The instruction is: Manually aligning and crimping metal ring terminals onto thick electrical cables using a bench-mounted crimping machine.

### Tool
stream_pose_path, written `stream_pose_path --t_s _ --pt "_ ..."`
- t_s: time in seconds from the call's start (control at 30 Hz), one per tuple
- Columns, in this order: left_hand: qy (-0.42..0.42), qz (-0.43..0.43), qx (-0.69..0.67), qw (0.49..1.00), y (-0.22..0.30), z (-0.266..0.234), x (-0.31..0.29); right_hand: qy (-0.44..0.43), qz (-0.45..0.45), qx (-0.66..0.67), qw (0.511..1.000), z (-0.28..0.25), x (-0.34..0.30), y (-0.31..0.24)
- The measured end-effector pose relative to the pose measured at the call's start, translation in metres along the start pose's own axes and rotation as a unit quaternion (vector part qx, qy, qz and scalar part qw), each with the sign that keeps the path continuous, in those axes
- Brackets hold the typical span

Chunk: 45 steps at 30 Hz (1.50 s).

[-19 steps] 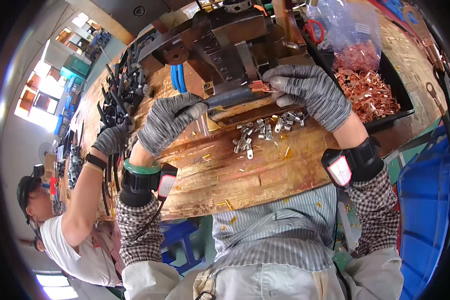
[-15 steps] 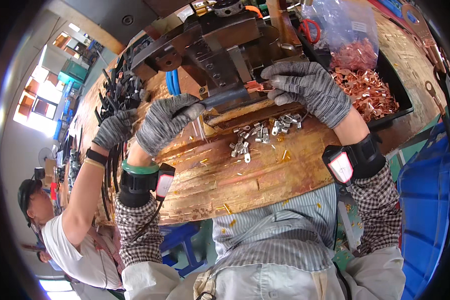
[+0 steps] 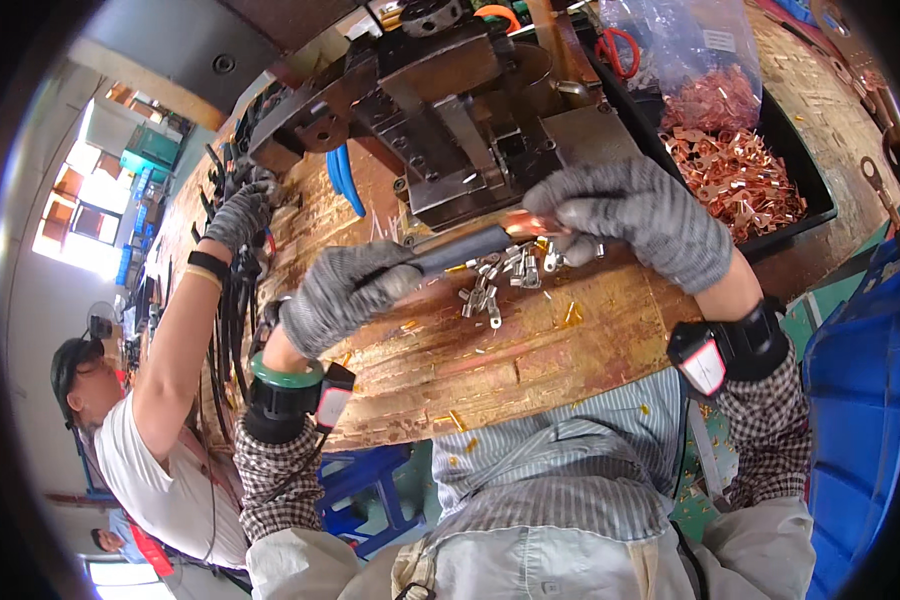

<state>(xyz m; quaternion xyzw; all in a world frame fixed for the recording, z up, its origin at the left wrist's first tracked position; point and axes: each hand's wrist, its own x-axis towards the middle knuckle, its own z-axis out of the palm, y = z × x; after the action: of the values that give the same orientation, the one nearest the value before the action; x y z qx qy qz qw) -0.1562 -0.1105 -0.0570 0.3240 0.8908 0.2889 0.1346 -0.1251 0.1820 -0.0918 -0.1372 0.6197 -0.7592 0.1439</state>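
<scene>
In front of the metal press [image 3: 425,135], my gloved left hand [image 3: 345,295] grips the left end of a thick black cable [image 3: 462,248]. A shiny copper end piece [image 3: 526,226] shows at the cable's right end, and my gloved right hand [image 3: 640,215] pinches it; whether it is a terminal or bare strands is hard to tell. The cable lies nearly level, held on the near side of the press and apart from its die. Just below it, several silver cable lugs [image 3: 488,295] lie loose on the wooden bench [image 3: 530,355].
A black tray [image 3: 820,212] at right holds copper terminals [image 3: 735,175] and a clear plastic bag [image 3: 685,35]. Red-handled scissors [image 3: 622,52] lie behind it. Blue handles [image 3: 344,180] stand beside the press. A co-worker's gloved hand [image 3: 238,218] is at the black cables on the left.
Both my hands have drawn the cable toward me, bringing its copper end away from the press die. The co-worker's hand has moved slightly farther off.
</scene>
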Motion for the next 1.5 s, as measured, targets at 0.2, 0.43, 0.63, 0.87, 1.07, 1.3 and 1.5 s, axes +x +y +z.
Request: stream_pose_path --t_s 0.2,0.43,0.63,0.87,1.07,1.3,1.5 --pt "-0.034 0.021 -0.041 0.998 0.01 0.032 -0.009 0.085 0.079 -0.111 0.987 0.024 -0.033 -0.01" --pt "0.128 0.041 0.041 0.99 0.007 0.064 -0.04 0.111 0.042 0.001 0.993 0.03 -0.048 0.044" --pt "0.329 -0.083 0.32 0.885 -0.055 0.007 -0.081 0.122 0.04 0.012 0.992 0.032 -0.047 0.054" --pt "-0.008 -0.345 0.267 0.9 -0.116 -0.063 -0.085 0.116 0.043 0.01 0.992 0.034 -0.049 0.054" --pt "-0.102 -0.387 0.189 0.897 -0.153 -0.082 -0.079 0.128 0.053 0.005 0.99 0.036 -0.055 0.054" --pt "0.064 -0.358 -0.082 0.928 -0.134 -0.034 -0.12 0.139 0.086 -0.089 0.983 0.01 -0.083 0.033" --pt "0.209 -0.251 -0.314 0.891 -0.036 0.026 -0.157 0.11 0.06 -0.187 0.974 -0.031 -0.127 0.033"
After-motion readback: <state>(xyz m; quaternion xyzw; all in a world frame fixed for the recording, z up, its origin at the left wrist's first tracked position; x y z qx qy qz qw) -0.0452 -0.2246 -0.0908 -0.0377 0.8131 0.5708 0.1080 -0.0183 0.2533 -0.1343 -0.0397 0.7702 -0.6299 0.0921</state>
